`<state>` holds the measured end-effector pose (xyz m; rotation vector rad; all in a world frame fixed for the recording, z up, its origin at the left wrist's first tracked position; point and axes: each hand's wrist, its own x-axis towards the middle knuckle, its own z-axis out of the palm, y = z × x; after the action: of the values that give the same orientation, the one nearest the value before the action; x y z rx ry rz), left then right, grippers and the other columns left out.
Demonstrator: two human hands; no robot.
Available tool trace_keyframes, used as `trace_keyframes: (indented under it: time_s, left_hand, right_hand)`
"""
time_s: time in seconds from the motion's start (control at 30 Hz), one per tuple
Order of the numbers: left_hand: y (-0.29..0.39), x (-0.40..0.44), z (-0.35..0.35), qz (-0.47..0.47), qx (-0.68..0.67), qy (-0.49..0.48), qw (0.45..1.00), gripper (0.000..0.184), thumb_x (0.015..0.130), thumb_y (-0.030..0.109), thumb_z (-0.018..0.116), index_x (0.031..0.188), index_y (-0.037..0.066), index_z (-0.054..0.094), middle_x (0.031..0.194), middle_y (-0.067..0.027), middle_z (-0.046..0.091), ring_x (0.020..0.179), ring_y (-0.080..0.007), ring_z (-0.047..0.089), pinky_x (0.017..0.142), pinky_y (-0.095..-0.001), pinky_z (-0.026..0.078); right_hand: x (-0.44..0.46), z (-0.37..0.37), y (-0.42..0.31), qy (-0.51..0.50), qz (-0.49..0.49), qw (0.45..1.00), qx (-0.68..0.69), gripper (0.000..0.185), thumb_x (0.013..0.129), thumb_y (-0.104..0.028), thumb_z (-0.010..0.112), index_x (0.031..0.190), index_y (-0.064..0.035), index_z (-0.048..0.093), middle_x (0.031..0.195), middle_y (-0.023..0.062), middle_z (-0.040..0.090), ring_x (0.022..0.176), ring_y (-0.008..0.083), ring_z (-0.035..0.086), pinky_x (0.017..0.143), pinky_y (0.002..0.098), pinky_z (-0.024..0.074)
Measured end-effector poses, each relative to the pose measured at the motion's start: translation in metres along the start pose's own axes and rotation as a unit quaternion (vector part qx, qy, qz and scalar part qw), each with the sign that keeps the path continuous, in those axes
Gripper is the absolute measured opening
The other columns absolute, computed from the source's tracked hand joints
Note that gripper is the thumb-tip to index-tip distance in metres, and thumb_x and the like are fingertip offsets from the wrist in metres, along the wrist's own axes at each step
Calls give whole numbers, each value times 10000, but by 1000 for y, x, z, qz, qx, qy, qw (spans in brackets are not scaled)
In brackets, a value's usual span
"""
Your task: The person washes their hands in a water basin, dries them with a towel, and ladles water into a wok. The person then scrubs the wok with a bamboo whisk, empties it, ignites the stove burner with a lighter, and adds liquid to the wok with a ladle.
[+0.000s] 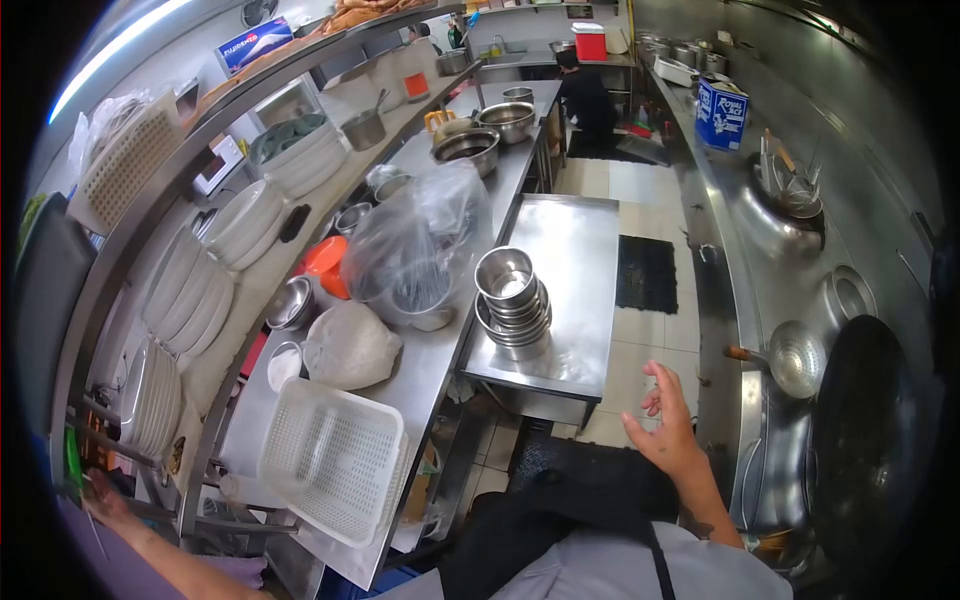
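Steel containers (512, 300) stand beyond the right hand (662, 428), fingers apart; the left hand (106, 498) shows its fingers unclearly.

Ahead and left of the right hand (662, 425): stacked steel bowls (514, 310), on a low steel table (565, 230). Far ahead of it, I see one person (590, 100), dark-clothed, low down. To its right: perforated skimmer (798, 360), wooden handle; beyond that, large dark pan (858, 430). Farther ahead, same side: blue tin (722, 115), lettered "Royal". Right of the left hand (110, 503): white perforated basket (335, 450). Ahead of that hand: white plates (152, 400), stacked.
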<state>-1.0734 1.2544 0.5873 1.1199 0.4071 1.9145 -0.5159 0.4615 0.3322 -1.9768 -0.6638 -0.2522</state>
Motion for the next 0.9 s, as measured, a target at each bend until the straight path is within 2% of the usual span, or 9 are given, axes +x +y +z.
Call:
trace_keyframes:
  time_s: [0.13, 0.2, 0.3, 0.4, 0.5, 0.6, 0.73, 0.83, 0.9]
  left_hand:
    - [-14, -112, 92, -74, -66, 117, 988, 370, 988, 277, 572, 1164, -48, 593, 1204, -199, 631, 1114, -273, 627, 1040, -403, 497]
    - [-70, -167, 87, 23, -6, -150, 988, 313, 993, 295, 564, 1107, 8, 618, 1104, -130, 666, 1007, -218, 648, 958, -362, 522]
    - [-91, -326, 195, -123, 42, -188, 974, 249, 988, 283, 579, 1094, 64, 629, 979, -60, 656, 822, -154, 628, 810, -296, 518]
    - [-83, -445, 268, -234, 174, -463, 837, 255, 936, 215, 647, 1131, 55, 612, 985, -43, 636, 839, -129, 615, 788, -280, 513]
    - [-114, -517, 284, -193, 234, -739, 602, 411, 875, 175, 769, 1222, 22, 609, 1061, -54, 677, 960, -142, 642, 839, -293, 532]
    - [-110, -588, 307, -285, 167, -786, 522, 474, 887, 249, 765, 1255, 9, 590, 1072, -88, 683, 946, -158, 644, 830, -303, 528]
    - [-119, -669, 331, -207, 101, -857, 462, 475, 912, 288, 727, 1255, -8, 582, 1084, -149, 684, 994, -228, 667, 860, -342, 532]
    - [-120, -726, 350, -113, 58, -907, 402, 476, 929, 314, 693, 1263, -6, 581, 1104, -181, 674, 1008, -296, 668, 868, -378, 532]
    - [-124, -767, 361, -77, 36, -934, 346, 484, 936, 342, 668, 1258, -8, 579, 1124, -212, 656, 1013, -346, 660, 871, -408, 528]
  right_hand:
    - [-15, -12, 9, 13, 30, 999, -18, 781, 786, -67, 752, 1462, -2, 367, 1346, 182, 490, 805, 205, 527, 717, 314, 492]
    - [-26, -18, 12, 24, 34, 999, -32, 811, 770, -20, 750, 1478, -10, 354, 1327, 149, 506, 806, 169, 527, 706, 285, 480]
    - [-47, -30, 17, 38, 58, 997, -47, 826, 764, 4, 746, 1487, -18, 347, 1329, 124, 506, 796, 145, 524, 689, 269, 475]
    - [-74, -46, 27, 72, 76, 992, -66, 826, 767, 15, 737, 1492, -25, 343, 1346, 115, 496, 780, 135, 518, 678, 262, 476]
    - [-100, -66, 31, 115, 118, 983, -80, 829, 768, 31, 723, 1500, -40, 342, 1355, 108, 493, 773, 127, 514, 675, 253, 477]
    - [-144, -90, 36, 158, 186, 967, -73, 836, 768, 46, 707, 1511, -59, 338, 1355, 103, 496, 770, 120, 511, 678, 247, 478]
    - [-205, -122, 38, 206, 264, 935, -114, 837, 789, 37, 675, 1535, -98, 321, 1355, 103, 497, 749, 96, 479, 684, 248, 474]
    - [-260, -144, 43, 269, 327, 900, -102, 792, 792, -44, 702, 1505, -37, 359, 1329, 156, 545, 853, 196, 577, 772, 330, 512]
    - [-302, -157, 41, 276, 349, 882, -155, 789, 804, -9, 724, 1500, -38, 354, 1271, 148, 566, 843, 183, 564, 744, 315, 509]
